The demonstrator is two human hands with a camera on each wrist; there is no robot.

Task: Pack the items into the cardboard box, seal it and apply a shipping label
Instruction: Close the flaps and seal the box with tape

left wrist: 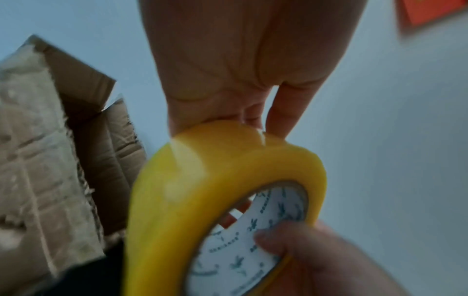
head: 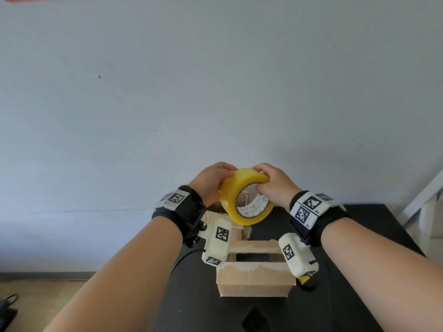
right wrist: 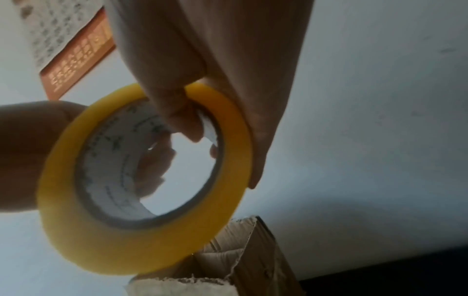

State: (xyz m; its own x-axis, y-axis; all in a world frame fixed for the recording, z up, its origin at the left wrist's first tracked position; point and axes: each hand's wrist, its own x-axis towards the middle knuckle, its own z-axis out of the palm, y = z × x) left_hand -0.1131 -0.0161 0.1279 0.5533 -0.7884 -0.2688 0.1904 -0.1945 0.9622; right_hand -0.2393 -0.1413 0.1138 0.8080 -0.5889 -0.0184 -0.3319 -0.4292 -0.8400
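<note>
Both hands hold the roll of yellow packing tape up in the air above the cardboard box, which sits below the grip on the black table with its flaps not yet closed. The right hand pinches the ring, thumb hooked inside the white core and fingers curled over the outer band; the left hand wraps its fingers round the far edge. The roll looks light and rigid, its glossy band likely slick, so the core rim seems the surest hold while a fingernail hunts for the loose end.
</note>
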